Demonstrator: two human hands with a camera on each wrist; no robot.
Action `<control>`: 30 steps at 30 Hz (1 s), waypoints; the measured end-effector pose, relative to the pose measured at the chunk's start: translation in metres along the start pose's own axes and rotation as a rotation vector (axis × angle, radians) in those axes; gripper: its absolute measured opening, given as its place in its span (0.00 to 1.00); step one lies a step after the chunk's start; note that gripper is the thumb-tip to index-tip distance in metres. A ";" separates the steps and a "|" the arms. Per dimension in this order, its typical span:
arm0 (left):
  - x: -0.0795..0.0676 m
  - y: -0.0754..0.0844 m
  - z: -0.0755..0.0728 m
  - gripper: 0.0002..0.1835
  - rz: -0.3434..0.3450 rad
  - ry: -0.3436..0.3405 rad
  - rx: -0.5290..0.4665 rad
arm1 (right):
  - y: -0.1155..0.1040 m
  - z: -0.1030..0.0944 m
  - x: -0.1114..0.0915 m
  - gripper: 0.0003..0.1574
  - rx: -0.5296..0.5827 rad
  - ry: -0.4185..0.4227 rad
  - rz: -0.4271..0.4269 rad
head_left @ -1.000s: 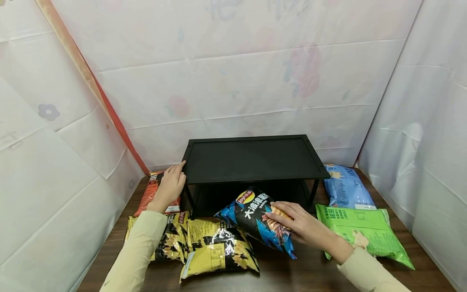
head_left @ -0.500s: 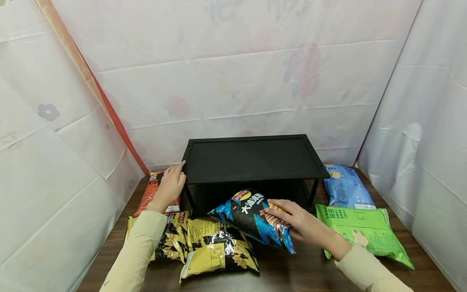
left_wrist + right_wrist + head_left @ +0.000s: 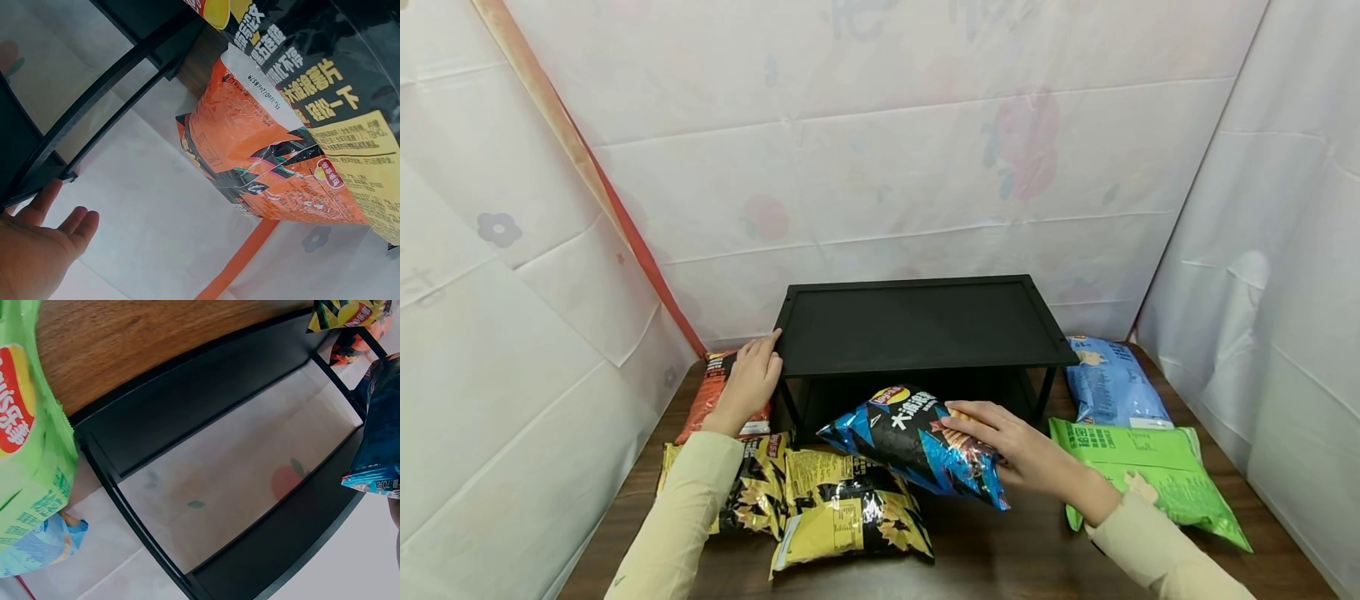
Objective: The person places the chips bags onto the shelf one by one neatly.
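Note:
My right hand (image 3: 1011, 442) holds a blue and black bag of potato chips (image 3: 891, 437), fingers over its right end. The bag tilts in front of the lower opening of a black two-tier shelf (image 3: 917, 325). Part of that bag (image 3: 378, 434) shows at the right wrist view's edge; the thumb is hidden behind it. My left hand (image 3: 751, 379) rests at the front left corner of the shelf's top board. In the left wrist view, one finger of the left hand (image 3: 37, 250) touches the shelf's edge while the others are loosely bent.
Two yellow and black chip bags (image 3: 857, 525) lie at front left, a red-orange bag (image 3: 707, 398) behind the left hand. On the right lie a green bag (image 3: 1157, 487) and a light blue bag (image 3: 1116, 383). White printed sheets (image 3: 887, 183) enclose the wooden table (image 3: 992, 567).
The blue and black chip bag has shifted left and slightly upward with my right hand, and it lies more level. My left hand stays at the shelf corner.

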State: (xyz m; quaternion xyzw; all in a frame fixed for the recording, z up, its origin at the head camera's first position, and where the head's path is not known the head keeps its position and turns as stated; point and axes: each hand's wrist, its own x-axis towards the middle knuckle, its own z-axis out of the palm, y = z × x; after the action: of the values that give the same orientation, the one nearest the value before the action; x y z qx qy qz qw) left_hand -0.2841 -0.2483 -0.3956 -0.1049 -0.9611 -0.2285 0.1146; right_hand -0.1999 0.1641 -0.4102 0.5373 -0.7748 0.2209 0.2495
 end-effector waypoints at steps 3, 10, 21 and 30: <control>0.000 0.000 0.000 0.28 0.000 0.000 0.003 | -0.001 -0.002 0.003 0.29 0.021 0.000 0.000; 0.000 -0.001 0.000 0.28 -0.004 -0.004 -0.003 | -0.002 -0.007 0.010 0.30 0.113 0.023 0.000; -0.001 -0.001 0.000 0.28 -0.014 -0.003 -0.005 | -0.001 -0.013 0.022 0.33 0.215 0.108 -0.040; -0.001 -0.003 -0.001 0.28 -0.016 -0.009 -0.004 | -0.001 -0.016 0.029 0.31 0.198 0.158 -0.063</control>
State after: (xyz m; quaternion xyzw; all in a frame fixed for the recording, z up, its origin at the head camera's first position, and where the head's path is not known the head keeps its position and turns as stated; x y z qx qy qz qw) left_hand -0.2841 -0.2514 -0.3962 -0.0985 -0.9620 -0.2307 0.1081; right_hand -0.2052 0.1526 -0.3793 0.5642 -0.7100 0.3298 0.2622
